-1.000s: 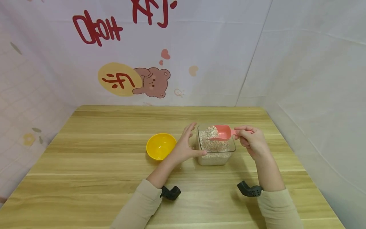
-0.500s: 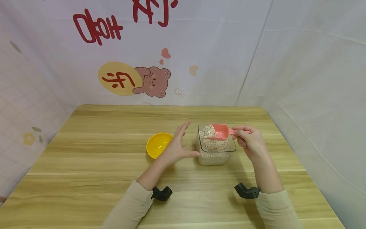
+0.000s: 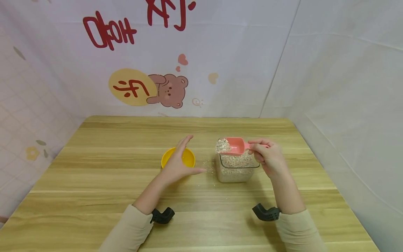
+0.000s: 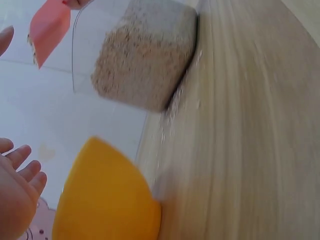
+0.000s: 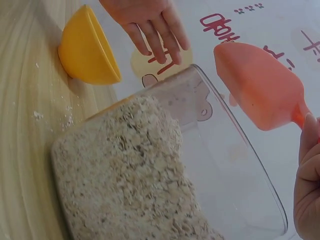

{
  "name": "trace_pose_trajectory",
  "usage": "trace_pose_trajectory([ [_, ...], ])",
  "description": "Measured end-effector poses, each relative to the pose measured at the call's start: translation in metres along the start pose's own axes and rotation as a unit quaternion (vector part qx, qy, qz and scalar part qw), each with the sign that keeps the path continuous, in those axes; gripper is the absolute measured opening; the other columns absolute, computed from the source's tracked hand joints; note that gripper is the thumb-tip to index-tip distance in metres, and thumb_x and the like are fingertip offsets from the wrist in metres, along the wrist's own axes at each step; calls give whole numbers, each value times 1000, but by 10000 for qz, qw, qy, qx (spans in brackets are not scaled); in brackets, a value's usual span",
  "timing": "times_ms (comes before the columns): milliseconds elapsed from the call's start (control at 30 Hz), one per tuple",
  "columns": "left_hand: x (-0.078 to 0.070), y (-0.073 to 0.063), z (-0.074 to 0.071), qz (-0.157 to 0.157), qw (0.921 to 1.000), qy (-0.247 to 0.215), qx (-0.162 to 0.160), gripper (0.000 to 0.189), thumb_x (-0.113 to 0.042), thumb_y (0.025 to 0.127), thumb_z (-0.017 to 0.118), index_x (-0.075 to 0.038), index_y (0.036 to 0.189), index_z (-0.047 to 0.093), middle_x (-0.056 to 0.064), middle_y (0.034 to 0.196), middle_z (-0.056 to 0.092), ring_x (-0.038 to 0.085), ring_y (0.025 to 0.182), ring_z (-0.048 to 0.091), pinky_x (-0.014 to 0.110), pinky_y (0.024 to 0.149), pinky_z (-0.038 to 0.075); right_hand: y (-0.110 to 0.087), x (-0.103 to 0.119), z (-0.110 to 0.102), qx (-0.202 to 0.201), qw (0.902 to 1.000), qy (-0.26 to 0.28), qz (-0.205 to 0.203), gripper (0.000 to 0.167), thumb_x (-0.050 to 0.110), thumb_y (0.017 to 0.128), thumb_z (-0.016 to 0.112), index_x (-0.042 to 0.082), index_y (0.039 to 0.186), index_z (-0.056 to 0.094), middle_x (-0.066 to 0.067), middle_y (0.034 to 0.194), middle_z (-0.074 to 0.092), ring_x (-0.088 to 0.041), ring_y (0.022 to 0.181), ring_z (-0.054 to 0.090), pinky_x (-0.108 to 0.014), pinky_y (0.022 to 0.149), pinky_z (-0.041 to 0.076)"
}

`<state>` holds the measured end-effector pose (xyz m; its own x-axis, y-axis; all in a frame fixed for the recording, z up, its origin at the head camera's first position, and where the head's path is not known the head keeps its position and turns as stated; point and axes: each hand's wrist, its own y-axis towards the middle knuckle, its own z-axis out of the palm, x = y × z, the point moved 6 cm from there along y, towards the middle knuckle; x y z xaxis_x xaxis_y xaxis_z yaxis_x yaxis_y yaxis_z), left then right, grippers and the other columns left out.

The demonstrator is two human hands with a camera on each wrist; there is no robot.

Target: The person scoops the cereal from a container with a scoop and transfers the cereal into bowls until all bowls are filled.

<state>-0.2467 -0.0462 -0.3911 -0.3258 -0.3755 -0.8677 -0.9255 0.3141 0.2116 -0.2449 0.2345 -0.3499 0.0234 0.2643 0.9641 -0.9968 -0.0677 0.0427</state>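
My right hand (image 3: 267,154) grips the handle of a pink scoop (image 3: 237,146), held level above a clear square container (image 3: 236,175) of oat flakes. A heap of oats (image 3: 222,145) fills the scoop's front end, which reaches past the container's left rim. Fingers spread and thumb apart, my left hand (image 3: 176,164) hovers over a yellow bowl (image 3: 189,158), covering part of it in the head view. Seen from the left wrist, the bowl (image 4: 107,195) stands on the table below that hand. In the right wrist view, the scoop (image 5: 260,85) is raised clear of the container's rim.
Spilled oat flakes (image 3: 207,168) lie on the wooden table (image 3: 201,217) between bowl and container. A white printed curtain (image 3: 239,70) rises behind the table, with more white cloth along both sides. A black camera mount (image 3: 267,212) sticks out from the right wrist, another from the left.
My left hand has moved left, away from the container's side to over the bowl. The right hand has carried the loaded scoop leftward, so its tip now passes the container's left rim.
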Motion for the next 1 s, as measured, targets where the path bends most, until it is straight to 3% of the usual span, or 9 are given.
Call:
trace_pose_trajectory([
  [500,32,-17,-43,-499,9987,82,-70,110,-27,68,88,-33,153,17,4,158,11,34,140,16,65,102,24,11,-12,34,-30,9997,-195,131,26,-10,88,55,8,83,73,-4,59,62,-6,42,36,-17,42,26],
  [867,51,-23,-54,-387,9990,79,218,110,-23,70,86,-25,154,15,6,158,9,36,142,12,68,103,17,19,-20,55,29,9993,-354,125,18,-7,87,59,5,86,72,-4,60,62,-7,41,33,-19,41,24],
  [1000,58,-23,-56,-412,9985,36,346,109,-23,70,86,-23,154,16,7,158,10,42,139,16,69,103,18,21,-21,63,14,9990,-427,126,14,-7,86,60,1,89,72,-5,59,62,-7,40,33,-18,40,23],
])
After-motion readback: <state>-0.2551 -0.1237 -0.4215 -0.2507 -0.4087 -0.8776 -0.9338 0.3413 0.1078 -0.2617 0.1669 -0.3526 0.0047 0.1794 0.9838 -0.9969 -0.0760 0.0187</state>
